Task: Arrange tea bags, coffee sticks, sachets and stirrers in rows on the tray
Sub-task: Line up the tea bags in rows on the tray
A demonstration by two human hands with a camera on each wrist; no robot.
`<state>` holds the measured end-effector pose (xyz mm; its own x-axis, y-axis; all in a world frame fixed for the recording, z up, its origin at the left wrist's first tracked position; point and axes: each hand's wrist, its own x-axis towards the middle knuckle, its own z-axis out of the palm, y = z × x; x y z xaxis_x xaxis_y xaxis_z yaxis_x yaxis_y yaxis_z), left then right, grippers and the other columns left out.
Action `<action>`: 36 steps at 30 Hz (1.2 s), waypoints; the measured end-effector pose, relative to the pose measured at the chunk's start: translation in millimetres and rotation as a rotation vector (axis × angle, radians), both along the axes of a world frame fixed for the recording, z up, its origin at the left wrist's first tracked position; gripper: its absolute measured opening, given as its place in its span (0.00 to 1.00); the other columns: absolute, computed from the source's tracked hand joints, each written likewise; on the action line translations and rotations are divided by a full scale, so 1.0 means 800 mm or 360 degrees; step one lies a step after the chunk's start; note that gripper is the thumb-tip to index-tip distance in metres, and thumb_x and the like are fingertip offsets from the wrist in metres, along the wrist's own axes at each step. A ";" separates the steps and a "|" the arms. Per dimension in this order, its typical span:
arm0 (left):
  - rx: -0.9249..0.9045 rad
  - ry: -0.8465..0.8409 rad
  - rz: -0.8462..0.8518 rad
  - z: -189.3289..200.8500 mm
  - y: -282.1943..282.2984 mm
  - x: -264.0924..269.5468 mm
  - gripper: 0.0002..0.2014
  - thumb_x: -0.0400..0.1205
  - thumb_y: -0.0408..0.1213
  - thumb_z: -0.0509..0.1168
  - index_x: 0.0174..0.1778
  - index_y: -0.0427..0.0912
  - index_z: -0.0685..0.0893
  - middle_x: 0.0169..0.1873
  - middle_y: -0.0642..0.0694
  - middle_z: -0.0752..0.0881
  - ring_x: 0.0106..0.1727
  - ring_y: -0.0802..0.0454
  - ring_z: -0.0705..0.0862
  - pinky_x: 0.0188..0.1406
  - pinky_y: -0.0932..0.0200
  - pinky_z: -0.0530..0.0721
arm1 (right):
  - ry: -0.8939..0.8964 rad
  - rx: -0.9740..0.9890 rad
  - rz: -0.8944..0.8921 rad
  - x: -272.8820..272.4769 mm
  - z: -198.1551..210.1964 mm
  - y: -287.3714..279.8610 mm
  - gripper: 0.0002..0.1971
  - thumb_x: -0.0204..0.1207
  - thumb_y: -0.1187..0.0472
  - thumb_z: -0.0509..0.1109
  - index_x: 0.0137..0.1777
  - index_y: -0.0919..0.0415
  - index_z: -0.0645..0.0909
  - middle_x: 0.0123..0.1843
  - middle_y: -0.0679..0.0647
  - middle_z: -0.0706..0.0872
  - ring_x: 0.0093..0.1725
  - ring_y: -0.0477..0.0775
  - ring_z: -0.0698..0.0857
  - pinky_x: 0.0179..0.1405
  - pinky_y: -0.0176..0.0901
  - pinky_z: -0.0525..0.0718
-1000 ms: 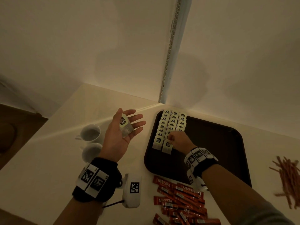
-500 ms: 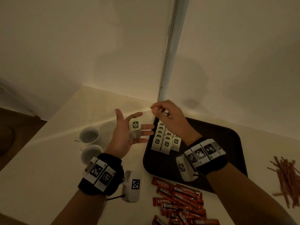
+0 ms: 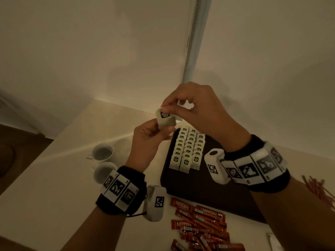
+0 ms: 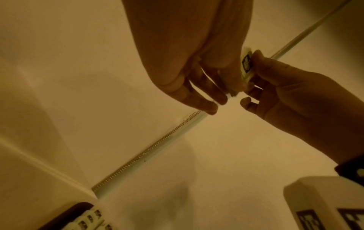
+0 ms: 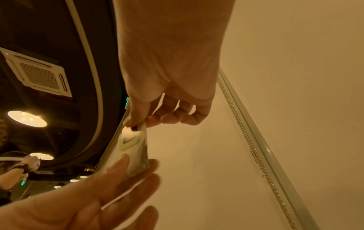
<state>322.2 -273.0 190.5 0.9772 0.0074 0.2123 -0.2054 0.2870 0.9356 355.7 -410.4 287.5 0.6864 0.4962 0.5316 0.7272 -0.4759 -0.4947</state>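
Observation:
A pale tea bag (image 3: 165, 120) with a black label is held in the air above the tray's far left corner. My left hand (image 3: 148, 140) grips its lower part from below; my right hand (image 3: 186, 107) pinches its top edge from above. The wrist views show the same tea bag (image 4: 246, 65) (image 5: 133, 146) pinched between both hands. On the dark tray (image 3: 217, 192), three rows of tea bags (image 3: 188, 149) stand along the left side. Red coffee sticks (image 3: 199, 225) lie in a loose pile in front of the tray. Wooden stirrers (image 3: 320, 191) lie at the right.
Two white cups (image 3: 102, 153) (image 3: 103, 172) stand on the table left of the tray. The wall corner with a metal strip (image 3: 192, 42) rises just behind the tray. A white packet (image 3: 273, 241) lies at the lower right.
My right hand has come up from the tray and taken hold of the top of the tea bag. My left hand has closed its fingers round the bag and raised it.

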 end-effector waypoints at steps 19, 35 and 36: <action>-0.0414 0.0223 -0.0456 0.002 -0.014 -0.015 0.21 0.60 0.56 0.81 0.43 0.49 0.92 0.46 0.48 0.91 0.45 0.53 0.89 0.40 0.63 0.85 | 0.0220 -0.0354 -0.0324 -0.006 0.030 0.007 0.17 0.77 0.50 0.69 0.30 0.59 0.84 0.19 0.47 0.76 0.22 0.43 0.75 0.25 0.27 0.70; -0.0212 0.0072 -0.0104 0.022 -0.013 -0.003 0.09 0.72 0.36 0.67 0.47 0.42 0.86 0.36 0.51 0.91 0.40 0.57 0.88 0.39 0.63 0.85 | 0.0484 -0.0033 -0.0090 -0.006 -0.001 -0.021 0.04 0.72 0.58 0.76 0.42 0.57 0.85 0.33 0.48 0.85 0.34 0.43 0.81 0.33 0.24 0.75; -0.0219 0.0069 -0.0090 0.021 -0.014 -0.003 0.08 0.72 0.37 0.67 0.45 0.44 0.87 0.36 0.51 0.90 0.40 0.56 0.88 0.38 0.63 0.85 | 0.0501 -0.0020 -0.0101 -0.006 -0.002 -0.022 0.04 0.72 0.57 0.75 0.42 0.57 0.85 0.34 0.47 0.85 0.34 0.41 0.81 0.33 0.24 0.74</action>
